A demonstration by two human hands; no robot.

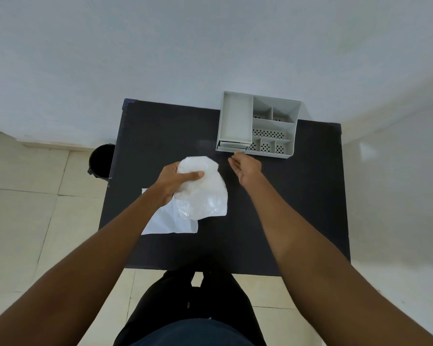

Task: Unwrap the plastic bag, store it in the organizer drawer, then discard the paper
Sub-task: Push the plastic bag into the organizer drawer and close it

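Overhead, black table (285, 208), tiled floor (23, 221), white wall (160, 46)

The left hand (171, 179) clutches the crumpled bag (205, 193) above the paper (165, 222) on the black bench (285, 208). The right hand (246, 168), fingers loosely extended, reaches just short of the organizer (258, 126) drawer (233, 145). A dark bin (101, 158) stands on the floor left of the bench.

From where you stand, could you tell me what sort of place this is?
Probably a plain indoor room set up as a small work station: a black table against a bare white wall, a grey desk organizer, tiled floor.
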